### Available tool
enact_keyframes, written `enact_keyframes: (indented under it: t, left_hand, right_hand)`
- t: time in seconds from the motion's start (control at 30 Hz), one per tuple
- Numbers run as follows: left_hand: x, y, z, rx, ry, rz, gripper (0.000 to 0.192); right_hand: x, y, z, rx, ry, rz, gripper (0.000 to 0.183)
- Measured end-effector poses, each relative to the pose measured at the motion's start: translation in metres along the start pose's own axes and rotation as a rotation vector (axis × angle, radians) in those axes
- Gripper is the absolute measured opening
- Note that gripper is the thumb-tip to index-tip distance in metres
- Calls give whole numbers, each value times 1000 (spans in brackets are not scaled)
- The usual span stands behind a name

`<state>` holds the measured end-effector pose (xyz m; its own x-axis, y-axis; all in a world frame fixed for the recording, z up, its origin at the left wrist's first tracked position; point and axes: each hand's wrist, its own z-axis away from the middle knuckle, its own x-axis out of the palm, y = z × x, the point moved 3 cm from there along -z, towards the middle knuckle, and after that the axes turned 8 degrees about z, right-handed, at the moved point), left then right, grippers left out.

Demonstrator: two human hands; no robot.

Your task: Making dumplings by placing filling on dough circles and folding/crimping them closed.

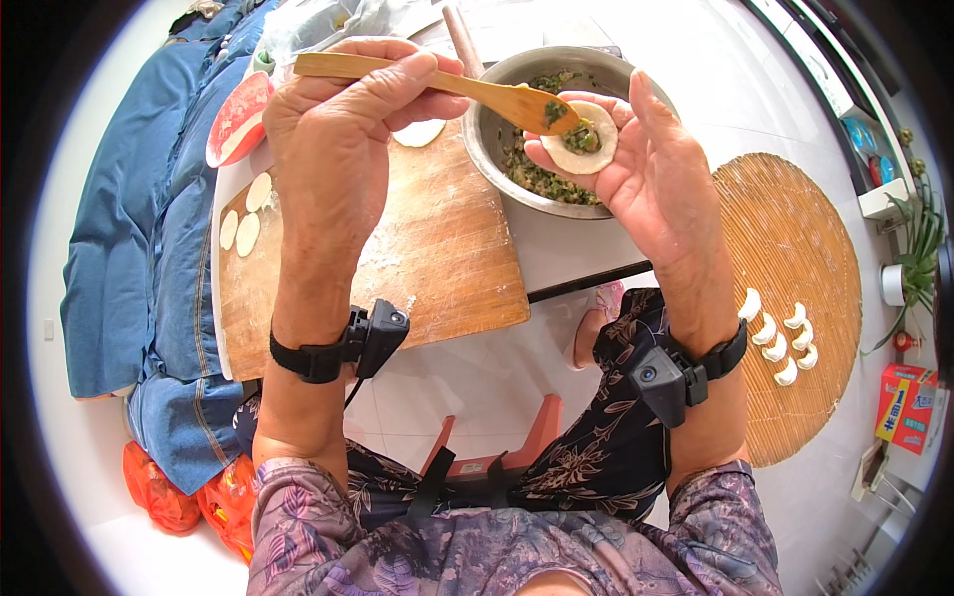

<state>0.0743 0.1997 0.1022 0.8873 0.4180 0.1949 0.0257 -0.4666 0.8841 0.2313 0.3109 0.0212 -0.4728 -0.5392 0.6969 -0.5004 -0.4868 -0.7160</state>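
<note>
My left hand (335, 119) grips the handle of a wooden spoon (492, 95), its bowl end pointing right. The spoon's tip touches green, minced filling (583, 140) on a round dumpling wrapper (574, 160). That wrapper lies flat across the fingers of my upturned right hand (641, 164), its thumb raised. Just behind and below this hand is a metal bowl (483, 138) of chopped green filling (548, 179). A floured wooden board (447, 246) lies left of the bowl, bearing several loose wrappers (248, 234); another wrapper (419, 132) is partly hidden by my left hand.
On the right, a round slatted mat (790, 223) holds several folded dumplings (775, 347). A rolling pin (462, 41) lies behind the board, and a pink dish with white powder (242, 119) stands at its left. A red stool (514, 462) shows between my legs.
</note>
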Motion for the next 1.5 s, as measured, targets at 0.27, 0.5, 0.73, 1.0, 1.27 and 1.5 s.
enact_keyframes:
  t: [0.27, 0.5, 0.73, 1.0, 1.27, 1.5]
  left_hand:
    - [-2, -3, -1, -45, 11, 24, 13]
    - [-10, 1, -3, -46, -25, 189, 14]
    - [-23, -3, 2, -167, -145, 423, 16]
    - [-33, -25, 13, -239, -199, 580, 15]
    - [-44, -32, 17, -195, -240, 561, 11]
    - [-55, -34, 18, -140, -304, 506, 11]
  right_hand:
    - [-2, 1, -1, 29, 20, -64, 37]
    - [-1, -3, 0, 123, -78, -153, 42]
    - [8, -1, 2, 203, -164, -322, 51]
    - [14, 1, 4, 189, -153, -292, 63]
    - [22, 3, 6, 209, -212, -267, 64]
    - [26, 5, 7, 268, -257, -322, 69]
